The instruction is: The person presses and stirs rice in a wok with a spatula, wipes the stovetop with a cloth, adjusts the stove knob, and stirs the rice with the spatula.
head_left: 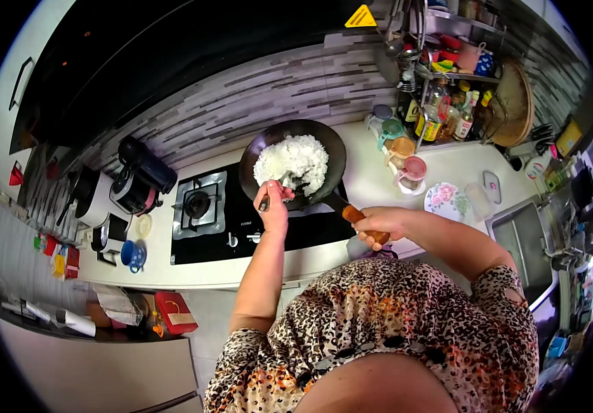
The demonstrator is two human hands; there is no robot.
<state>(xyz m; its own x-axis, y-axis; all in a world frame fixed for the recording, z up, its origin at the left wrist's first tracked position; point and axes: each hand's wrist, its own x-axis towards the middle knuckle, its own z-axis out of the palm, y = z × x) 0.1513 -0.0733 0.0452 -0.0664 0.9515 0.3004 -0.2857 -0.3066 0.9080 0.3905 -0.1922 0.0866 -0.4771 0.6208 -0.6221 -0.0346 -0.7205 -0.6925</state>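
A dark wok (340, 155) sits over the right side of the stove, with a heap of white rice (295, 157) in it. My right hand (381, 224) is wrapped round the wok's wooden handle (353, 214). Over the wok's near rim, my left hand (274, 204) is closed on a thin utensil with a dark handle end (264, 203). Its metal part reaches into the rice, and its head is hidden there, so I cannot tell its exact kind.
An unused burner (199, 204) lies left on the black stove (193, 249). Lidded jars (412, 173), a floral plate (446, 201) and a sink (525, 241) stand to the right. Bottles (448, 117) fill the rack behind. A blue cup (132, 255) stands near the counter's left edge.
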